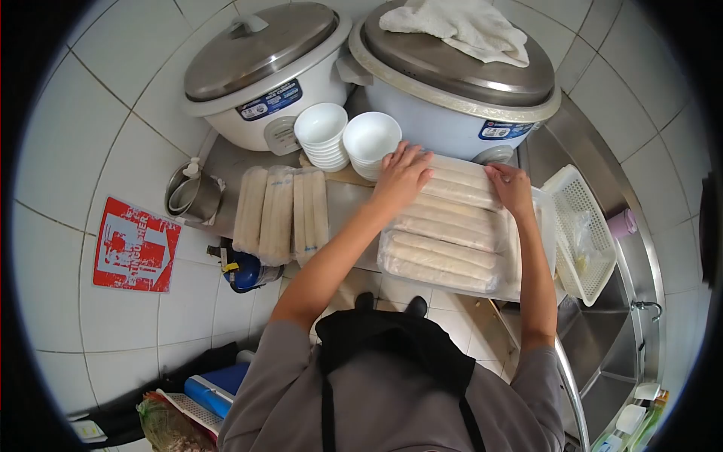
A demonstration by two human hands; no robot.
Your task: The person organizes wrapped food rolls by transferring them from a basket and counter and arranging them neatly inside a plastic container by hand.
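A shallow pale tray (548,218) holds several clear plastic packs of long, cream-coloured rolls (444,256). My left hand (404,177) is at the left end of the farthest pack of rolls (463,179), fingers bent over its edge and close to the white bowls. At that pack's right end, my right hand (512,187) has its thumb and fingers closed at the far corner. The undersides of both hands are hidden. More packed rolls (275,215) lie on the steel counter left of my left forearm.
Two large rice cookers (263,60) stand behind, the right one with a white cloth (459,26) on its lid. Stacked white bowls (322,132) sit before them. A metal pot (197,192) is at left. A white basket (584,226) borders the sink (599,339) at right.
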